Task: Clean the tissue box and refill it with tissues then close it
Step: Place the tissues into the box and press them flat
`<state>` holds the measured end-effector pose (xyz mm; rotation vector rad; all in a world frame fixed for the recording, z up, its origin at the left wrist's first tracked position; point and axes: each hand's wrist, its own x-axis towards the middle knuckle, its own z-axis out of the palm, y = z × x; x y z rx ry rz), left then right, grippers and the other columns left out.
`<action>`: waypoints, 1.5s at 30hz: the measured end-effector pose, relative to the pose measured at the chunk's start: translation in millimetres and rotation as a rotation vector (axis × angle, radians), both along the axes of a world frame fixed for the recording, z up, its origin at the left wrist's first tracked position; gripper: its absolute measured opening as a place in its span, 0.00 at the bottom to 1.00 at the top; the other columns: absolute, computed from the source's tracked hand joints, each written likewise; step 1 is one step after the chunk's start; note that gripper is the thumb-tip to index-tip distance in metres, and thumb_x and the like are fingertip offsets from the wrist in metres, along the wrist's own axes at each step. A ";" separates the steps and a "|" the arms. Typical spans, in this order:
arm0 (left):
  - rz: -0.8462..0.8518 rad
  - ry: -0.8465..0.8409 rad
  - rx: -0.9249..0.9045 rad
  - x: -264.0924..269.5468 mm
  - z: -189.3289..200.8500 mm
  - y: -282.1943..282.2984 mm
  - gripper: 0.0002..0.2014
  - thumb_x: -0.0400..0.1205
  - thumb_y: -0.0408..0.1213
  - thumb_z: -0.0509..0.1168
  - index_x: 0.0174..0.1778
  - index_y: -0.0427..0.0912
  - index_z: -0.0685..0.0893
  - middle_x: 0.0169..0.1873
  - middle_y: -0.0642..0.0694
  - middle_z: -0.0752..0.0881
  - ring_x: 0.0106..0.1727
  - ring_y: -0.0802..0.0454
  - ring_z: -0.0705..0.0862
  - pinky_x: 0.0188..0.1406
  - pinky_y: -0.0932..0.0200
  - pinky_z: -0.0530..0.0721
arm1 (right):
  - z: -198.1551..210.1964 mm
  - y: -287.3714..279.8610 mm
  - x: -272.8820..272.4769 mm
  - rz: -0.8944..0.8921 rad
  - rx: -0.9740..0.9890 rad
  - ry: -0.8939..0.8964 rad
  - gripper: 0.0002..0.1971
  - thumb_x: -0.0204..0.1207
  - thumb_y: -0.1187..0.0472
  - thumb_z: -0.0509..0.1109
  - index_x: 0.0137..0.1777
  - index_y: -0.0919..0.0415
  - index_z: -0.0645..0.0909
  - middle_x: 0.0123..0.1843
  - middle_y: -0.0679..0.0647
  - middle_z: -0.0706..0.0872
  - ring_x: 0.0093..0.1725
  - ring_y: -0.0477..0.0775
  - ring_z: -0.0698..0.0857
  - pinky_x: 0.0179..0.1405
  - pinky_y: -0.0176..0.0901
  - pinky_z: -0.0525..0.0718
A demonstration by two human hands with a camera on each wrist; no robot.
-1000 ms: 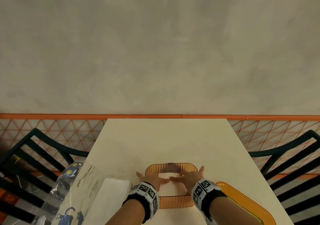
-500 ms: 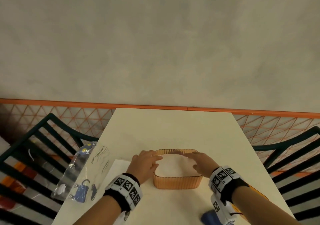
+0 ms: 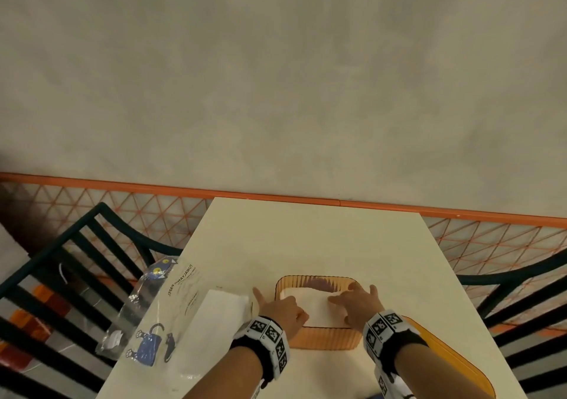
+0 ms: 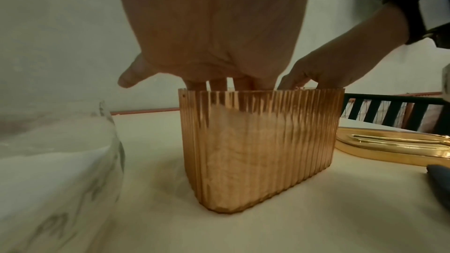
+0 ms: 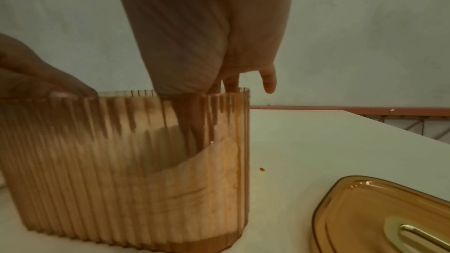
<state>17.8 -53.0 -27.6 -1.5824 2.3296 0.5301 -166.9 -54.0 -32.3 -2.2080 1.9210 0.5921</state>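
Far left on the pale table (image 3: 322,239), a clear plastic wrapper (image 3: 159,312) printed with blue figures hangs partly over the edge. Just right of it lies a spare stack of white tissues (image 3: 221,312), near but not touching the amber ribbed tissue box (image 3: 325,338).

The box sits straight ahead of us, close to the near edge, its long axis running left to right. It is open at the top and a white wad of tissues (image 3: 310,306) fills most of it.

Our left hand (image 3: 280,309) reaches in over the left end of the box, fingers straight and pointing down onto the tissues, thumb splayed outside the rim. It grips nothing. Our right hand (image 3: 357,305) does the same over the right end, fingers flat and extended into the box, pressing rather than holding. The right wrist view shows its fingers (image 5: 192,138) well below the rim, with the tissue stack bowed down under them.

To the right, the amber lid (image 3: 454,365) lies flat on the table at the near right corner, its gold slot facing up. A dark object shows at the bottom edge beside it; we cannot tell what it is.

We judge the refill nearly done. The lid lies nearest our right hand, so fetching it falls to that side, and its long axis will need turning to match the box.
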 end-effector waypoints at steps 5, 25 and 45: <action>-0.045 -0.059 -0.049 -0.7 0.0 2.9 0.25 0.87 0.48 0.40 0.57 0.46 0.83 0.61 0.48 0.78 0.65 0.47 0.79 0.68 0.15 0.34 | -0.7 -2.8 4.6 0.010 0.004 0.110 0.26 0.78 0.59 0.61 0.75 0.42 0.64 0.69 0.48 0.78 0.74 0.57 0.63 0.71 0.69 0.58; 0.642 0.038 -0.141 104.7 -36.8 15.6 0.28 0.81 0.52 0.60 0.74 0.44 0.63 0.73 0.45 0.66 0.74 0.45 0.67 0.68 0.46 0.74 | -1.6 32.1 -4.1 -0.377 -0.248 -0.361 0.35 0.74 0.77 0.59 0.79 0.55 0.54 0.64 0.59 0.66 0.41 0.55 0.79 0.36 0.37 0.78; 0.520 -0.184 -0.222 97.7 -53.5 25.5 0.19 0.84 0.30 0.56 0.71 0.37 0.65 0.70 0.40 0.69 0.71 0.45 0.73 0.65 0.50 0.82 | -8.7 31.4 2.6 -0.438 -0.208 -0.339 0.40 0.75 0.76 0.62 0.82 0.54 0.47 0.69 0.60 0.67 0.36 0.52 0.76 0.20 0.32 0.67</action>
